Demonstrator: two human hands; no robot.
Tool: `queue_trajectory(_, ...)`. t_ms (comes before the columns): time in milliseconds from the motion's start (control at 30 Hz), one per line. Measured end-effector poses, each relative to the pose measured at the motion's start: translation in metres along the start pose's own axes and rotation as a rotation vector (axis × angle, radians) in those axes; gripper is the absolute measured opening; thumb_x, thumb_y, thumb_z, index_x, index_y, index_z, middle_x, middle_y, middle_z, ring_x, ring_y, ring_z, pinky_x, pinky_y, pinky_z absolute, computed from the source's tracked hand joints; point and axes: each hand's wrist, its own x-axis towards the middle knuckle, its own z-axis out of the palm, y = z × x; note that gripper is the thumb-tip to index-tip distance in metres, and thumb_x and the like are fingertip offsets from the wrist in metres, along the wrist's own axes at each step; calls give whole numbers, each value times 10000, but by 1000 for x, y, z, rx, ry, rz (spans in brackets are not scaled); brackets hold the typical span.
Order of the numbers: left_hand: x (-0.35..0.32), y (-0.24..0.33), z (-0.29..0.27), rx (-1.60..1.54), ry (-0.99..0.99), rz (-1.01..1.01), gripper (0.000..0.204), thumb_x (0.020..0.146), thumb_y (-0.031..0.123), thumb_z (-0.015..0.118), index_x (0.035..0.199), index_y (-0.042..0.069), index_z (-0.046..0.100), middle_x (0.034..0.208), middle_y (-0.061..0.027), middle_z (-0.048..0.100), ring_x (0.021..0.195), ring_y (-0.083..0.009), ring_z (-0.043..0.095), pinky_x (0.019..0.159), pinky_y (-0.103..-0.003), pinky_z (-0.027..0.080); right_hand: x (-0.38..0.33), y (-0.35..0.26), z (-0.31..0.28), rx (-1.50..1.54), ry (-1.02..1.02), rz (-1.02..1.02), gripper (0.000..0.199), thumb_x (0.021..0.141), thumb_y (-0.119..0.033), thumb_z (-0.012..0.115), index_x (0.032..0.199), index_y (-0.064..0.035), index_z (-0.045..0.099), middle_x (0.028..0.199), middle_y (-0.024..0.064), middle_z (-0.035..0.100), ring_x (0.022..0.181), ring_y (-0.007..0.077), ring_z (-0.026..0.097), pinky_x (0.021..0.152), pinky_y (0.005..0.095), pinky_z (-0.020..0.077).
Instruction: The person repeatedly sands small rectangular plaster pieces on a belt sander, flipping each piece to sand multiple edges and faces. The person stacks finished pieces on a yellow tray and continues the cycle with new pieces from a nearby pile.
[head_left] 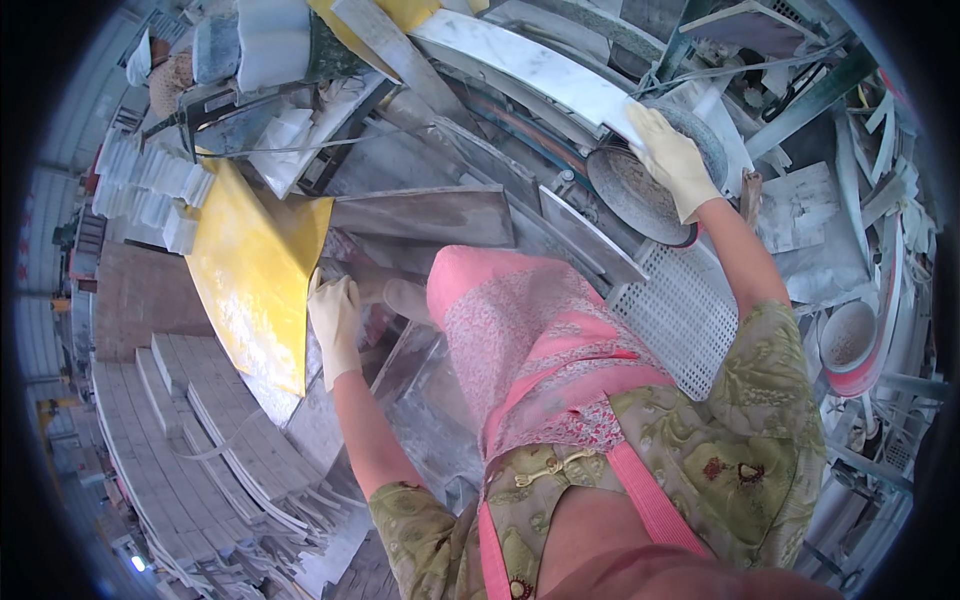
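Both hands wear pale cream gloves. My left hand [336, 312] is closed at the right edge of a yellow sheet [245, 265], its fingers curled around that edge. The sheet is bent along a ridge and smeared with whitish dust. Farther off to the right, my right hand [668, 155] lies with fingers stretched out, touching the near end of a long curved white marble strip [530, 65] with grey veins. Beneath that hand sits a grey round pan [640, 200], partly covered by the palm and wrist.
Stacked grey strips [190, 450] fill the lower left, below a pile of white slabs [150, 180]. Loose stone pieces [425, 215] lie between my hands. A white perforated crate [680, 310] stands by my right side. At far right is a small round bowl [848, 335].
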Motion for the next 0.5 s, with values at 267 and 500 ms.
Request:
queue_trajectory(267,0,-2,3,25,-79,-50,206,921,116,575,840,6,728,816,-190,718,788,-362,681,1114,-502,445,29,-14,-17,-117,83,-118,627,866,-115,678,1447,-70,446,1468,125,526,1306,315,551,934,467,536)
queue_trajectory(500,-4,-5,5,16,-47,-52,182,914,116,599,863,16,742,810,-170,726,782,-344,688,1113,-487,455,61,-30,20,-334,10,-135,738,846,-189,728,1486,-7,410,1522,164,480,1372,289,504,1036,438,478)
